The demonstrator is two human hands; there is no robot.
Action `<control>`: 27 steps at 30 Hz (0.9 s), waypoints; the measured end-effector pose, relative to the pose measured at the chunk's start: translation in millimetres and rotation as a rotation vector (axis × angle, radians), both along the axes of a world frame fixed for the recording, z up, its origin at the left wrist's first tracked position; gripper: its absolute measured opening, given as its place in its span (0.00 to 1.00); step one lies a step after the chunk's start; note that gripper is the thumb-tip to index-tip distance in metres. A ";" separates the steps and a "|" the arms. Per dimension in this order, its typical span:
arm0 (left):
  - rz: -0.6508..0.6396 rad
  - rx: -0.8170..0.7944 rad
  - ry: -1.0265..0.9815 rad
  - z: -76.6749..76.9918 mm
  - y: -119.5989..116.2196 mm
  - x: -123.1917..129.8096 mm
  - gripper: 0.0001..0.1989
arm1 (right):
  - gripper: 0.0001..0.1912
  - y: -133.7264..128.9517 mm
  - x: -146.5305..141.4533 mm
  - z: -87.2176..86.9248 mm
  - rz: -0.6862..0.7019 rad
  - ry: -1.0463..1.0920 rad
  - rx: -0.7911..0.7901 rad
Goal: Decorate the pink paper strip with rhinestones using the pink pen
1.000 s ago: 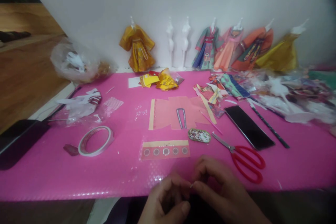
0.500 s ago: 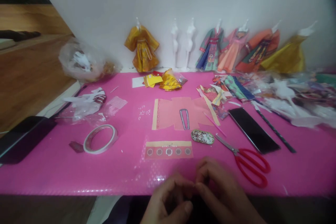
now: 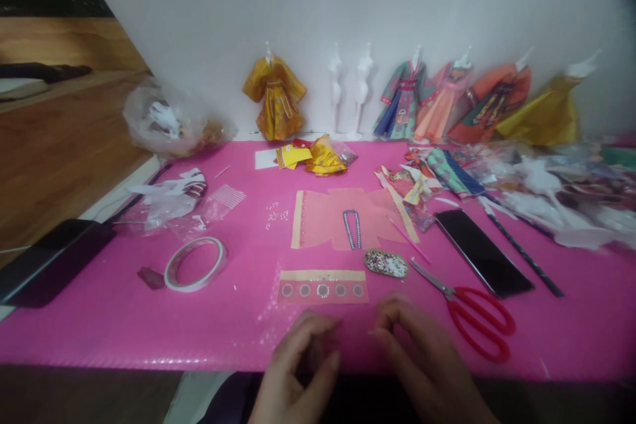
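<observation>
At the table's front edge my left hand (image 3: pixel 301 371) is curled with thumb and forefinger apart, and nothing shows between them. My right hand (image 3: pixel 422 361) is pinched, with a tiny pale speck at its fingertips that I cannot make out. Just beyond the hands lies a pink strip (image 3: pixel 295 297) with several grey round motifs and a cream upper band. Behind it is a larger pink cut piece (image 3: pixel 320 218) bearing a grey beaded U-shaped trim (image 3: pixel 346 228). An oval glittery piece (image 3: pixel 386 263) lies beside them, and red-handled scissors (image 3: pixel 479 321) rest right of my right hand.
White tape roll (image 3: pixel 195 265), plastic bag (image 3: pixel 169 202) and black device (image 3: pixel 54 262) lie left. A phone (image 3: pixel 484 253), dark striped stick (image 3: pixel 524 248) and heaped fabric scraps (image 3: pixel 546 192) are right. Small dressed figures, including a yellow-robed one (image 3: pixel 275 99), stand along the wall.
My hands have moved apart, my left hand shifting left and its thumb and forefinger separating. My right hand stays pinched. The whole view has shifted slightly.
</observation>
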State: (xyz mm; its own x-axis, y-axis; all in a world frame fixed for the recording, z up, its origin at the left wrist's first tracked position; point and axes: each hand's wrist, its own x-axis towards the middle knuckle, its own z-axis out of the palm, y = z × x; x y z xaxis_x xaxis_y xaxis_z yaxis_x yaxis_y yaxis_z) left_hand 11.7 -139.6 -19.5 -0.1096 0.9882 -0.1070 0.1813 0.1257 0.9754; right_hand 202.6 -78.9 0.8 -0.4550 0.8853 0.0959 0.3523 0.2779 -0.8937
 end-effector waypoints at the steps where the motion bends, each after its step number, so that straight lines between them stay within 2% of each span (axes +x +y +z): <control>1: 0.057 0.051 0.056 1.5 3.8 -5.0 0.09 | 0.10 3.1 0.8 -1.6 -0.029 -0.026 0.017; 5: 0.161 0.244 0.395 10.2 25.3 -29.9 0.06 | 0.08 16.2 -0.9 -11.5 -0.171 -0.235 0.153; 8: 0.157 0.275 0.564 8.1 39.5 -43.4 0.06 | 0.09 23.0 -9.6 -21.0 -0.249 -0.410 0.263; 12: 0.080 0.296 0.621 -5.8 49.0 -49.0 0.09 | 0.15 28.4 -23.2 -32.3 -0.320 -0.476 0.349; 16: 0.039 0.314 0.635 -13.8 49.0 -49.4 0.10 | 0.15 33.5 -28.1 -33.7 -0.308 -0.444 0.358; 19: 0.018 0.313 0.625 -10.8 46.7 -49.5 0.10 | 0.14 37.8 -26.4 -23.2 -0.247 -0.391 0.389; 23: -0.041 0.285 0.559 7.2 49.9 -44.5 0.14 | 0.13 42.1 -22.3 6.1 -0.073 -0.298 0.458; 25: -0.114 0.200 0.413 20.1 56.2 -38.9 0.18 | 0.12 42.9 -20.2 24.0 0.039 -0.238 0.472; 27: -0.192 0.129 0.253 31.9 65.0 -32.5 0.19 | 0.14 43.4 -17.2 40.7 0.117 -0.208 0.420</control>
